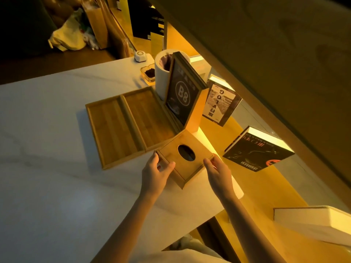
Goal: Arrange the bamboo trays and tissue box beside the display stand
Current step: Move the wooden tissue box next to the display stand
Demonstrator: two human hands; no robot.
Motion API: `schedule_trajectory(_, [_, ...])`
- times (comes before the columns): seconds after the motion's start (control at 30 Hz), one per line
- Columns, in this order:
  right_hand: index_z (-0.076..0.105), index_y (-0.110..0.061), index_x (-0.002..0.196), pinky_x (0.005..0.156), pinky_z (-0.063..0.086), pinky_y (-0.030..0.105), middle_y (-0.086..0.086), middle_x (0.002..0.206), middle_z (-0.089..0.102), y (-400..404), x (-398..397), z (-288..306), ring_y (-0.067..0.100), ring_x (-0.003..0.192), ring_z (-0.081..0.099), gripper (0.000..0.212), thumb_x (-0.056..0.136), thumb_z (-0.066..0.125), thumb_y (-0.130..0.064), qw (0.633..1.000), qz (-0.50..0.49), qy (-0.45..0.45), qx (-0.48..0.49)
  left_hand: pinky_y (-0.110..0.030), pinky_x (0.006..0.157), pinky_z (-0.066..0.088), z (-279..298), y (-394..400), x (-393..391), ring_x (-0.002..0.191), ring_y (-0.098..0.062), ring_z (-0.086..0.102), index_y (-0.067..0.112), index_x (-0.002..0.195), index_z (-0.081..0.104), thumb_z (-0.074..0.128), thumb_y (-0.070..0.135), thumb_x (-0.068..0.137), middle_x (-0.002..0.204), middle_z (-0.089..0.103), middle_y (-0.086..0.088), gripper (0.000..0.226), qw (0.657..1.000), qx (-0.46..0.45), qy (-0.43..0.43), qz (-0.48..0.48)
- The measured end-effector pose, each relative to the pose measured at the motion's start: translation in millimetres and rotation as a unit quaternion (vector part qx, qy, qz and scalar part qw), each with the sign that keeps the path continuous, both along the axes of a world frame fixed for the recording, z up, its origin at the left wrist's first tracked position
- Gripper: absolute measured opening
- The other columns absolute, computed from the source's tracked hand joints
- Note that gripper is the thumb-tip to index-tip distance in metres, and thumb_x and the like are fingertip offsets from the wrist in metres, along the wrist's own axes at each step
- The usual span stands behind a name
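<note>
Two flat bamboo trays lie side by side on the white table, the left tray (112, 130) touching the right tray (150, 116). A wooden display stand (183, 93) with a dark "B8" card rises just right of them. In front of the stand sits the bamboo tissue box (187, 164), its lid showing an oval hole. My left hand (156, 172) grips the box's near left corner. My right hand (218, 170) touches its right corner, fingers curled against the side.
A white cylindrical bin (163, 76), a small glass dish (149, 73) and a white puck-shaped device (140, 56) stand behind the stand. Books (256, 150) lean on the lit wooden shelf at right. A white box (313, 223) sits at the lower right.
</note>
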State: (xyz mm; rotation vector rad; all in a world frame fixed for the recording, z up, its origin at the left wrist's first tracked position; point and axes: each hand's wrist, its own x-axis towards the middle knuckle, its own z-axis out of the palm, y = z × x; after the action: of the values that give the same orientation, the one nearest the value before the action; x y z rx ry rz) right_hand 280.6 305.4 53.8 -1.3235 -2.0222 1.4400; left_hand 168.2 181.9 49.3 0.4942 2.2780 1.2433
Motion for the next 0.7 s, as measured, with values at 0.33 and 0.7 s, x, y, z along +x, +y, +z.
schedule_trajectory(0.33, [0.049,-0.011,0.123,0.083,0.042,0.030,0.008,0.124,0.058,6.2,5.8,-14.6,0.019,0.107,0.052,0.032,0.093,0.046,-0.023,0.999,-0.020,0.014,-0.035,-0.031,0.093,0.044,-11.2,9.8,9.0,0.122,-0.028,0.049,0.006,0.134,0.033,0.061,0.023,0.081,0.137,0.048,-0.014,0.063,1.000,-0.001,-0.010,0.002])
schedule_trajectory(0.7, [0.028,-0.026,0.139,0.108,0.032,0.051,0.003,0.149,0.033,17.2,17.0,-16.4,0.024,0.135,0.031,0.053,0.090,0.048,-0.035,0.999,0.005,0.006,-0.048,-0.035,0.108,0.028,-16.0,9.9,34.0,0.141,-0.024,0.012,0.017,0.140,0.007,0.055,0.042,0.081,0.154,0.010,-0.009,0.080,0.984,-0.057,0.160,-0.048])
